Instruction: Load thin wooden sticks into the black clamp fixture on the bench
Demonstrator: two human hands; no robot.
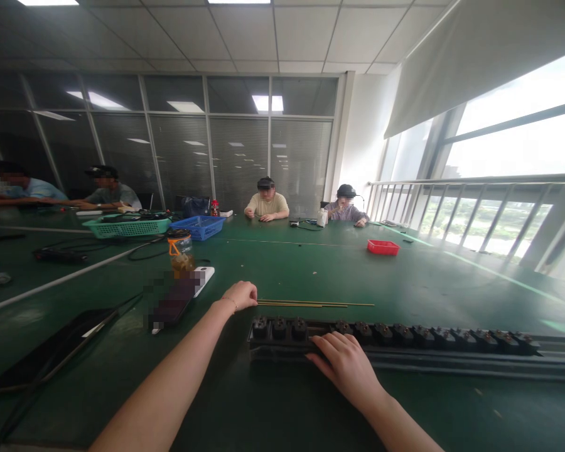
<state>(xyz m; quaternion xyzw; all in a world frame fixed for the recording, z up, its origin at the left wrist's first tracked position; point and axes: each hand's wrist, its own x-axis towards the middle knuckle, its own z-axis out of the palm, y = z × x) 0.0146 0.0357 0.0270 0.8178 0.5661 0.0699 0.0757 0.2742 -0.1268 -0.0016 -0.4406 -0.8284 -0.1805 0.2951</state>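
Several thin brass-coloured rods (301, 304) lie side by side on the green table, their right ends uneven. My left hand (239, 295) is closed at their left ends, its fingertips pinched together there. Nearer to me a long black rail (282, 351) runs to the right, carrying a row of black socket-like blocks (383, 333) with small copper-coloured parts on top. Over the rail's left portion lies my right hand (346, 361), fingers bent over its top and thumb at the front side. The hand hides part of the rail beneath it.
Left of my left arm are a phone (174, 301), a drink bottle (181, 251) and a dark flat device (51, 345) with a cable. Green (127, 229) and blue baskets (204, 229) stand farther back. A red tray (383, 248) sits right. Several people sit around the far side.
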